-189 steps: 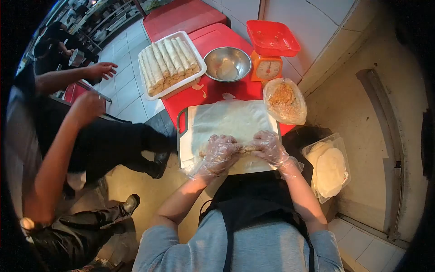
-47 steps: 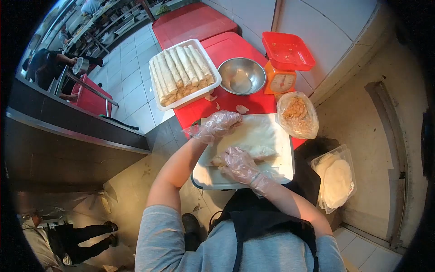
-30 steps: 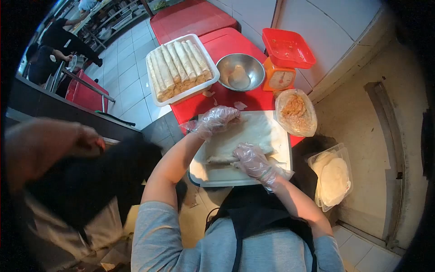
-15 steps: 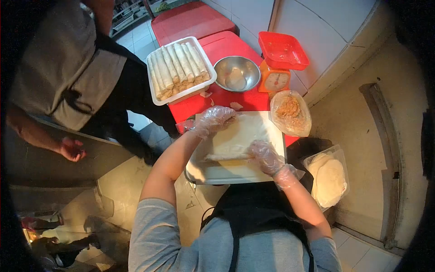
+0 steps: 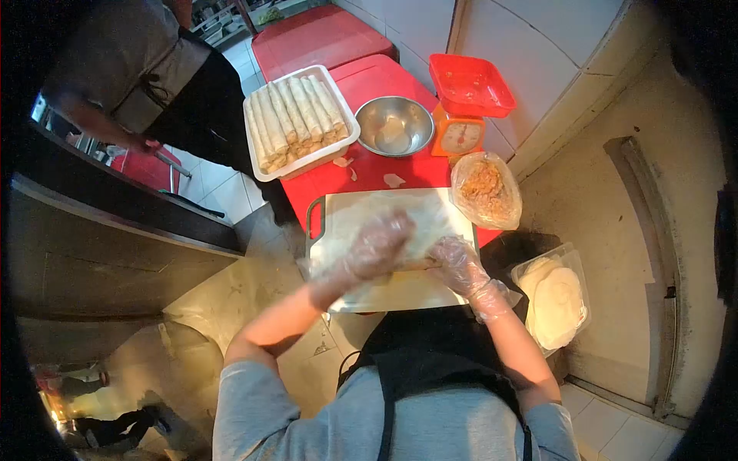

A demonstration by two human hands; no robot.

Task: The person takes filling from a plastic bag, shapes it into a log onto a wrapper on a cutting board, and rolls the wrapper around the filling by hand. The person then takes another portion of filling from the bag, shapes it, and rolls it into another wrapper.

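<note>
My left hand (image 5: 378, 244), in a clear plastic glove, is smeared by motion over the middle of the white cutting board (image 5: 357, 296); its fingers cannot be made out. My right hand (image 5: 457, 265), gloved too, is closed at the right end of a thin pale roll on the board, partly hidden by both hands. A pale, translucent wrapper sheet (image 5: 430, 211) lies on the board beyond my hands. Off the board's back right corner sits a clear bag of orange-brown filling (image 5: 487, 190). Outside the board's right edge, lower down, a clear tub holds round pale sheets (image 5: 555, 303).
On the red table (image 5: 369, 173) stand a white tray (image 5: 353, 123) of stacked rolls, a metal bowl (image 5: 394, 127) and an orange scale (image 5: 459, 136) with a red pan. A second red surface (image 5: 319, 38) adjoins behind. A person (image 5: 154, 69) stands at the upper left.
My left hand has come down from the board's back edge toward its middle. My right hand remains near the right end of the roll. The person at left has shifted, with the arm now farther up.
</note>
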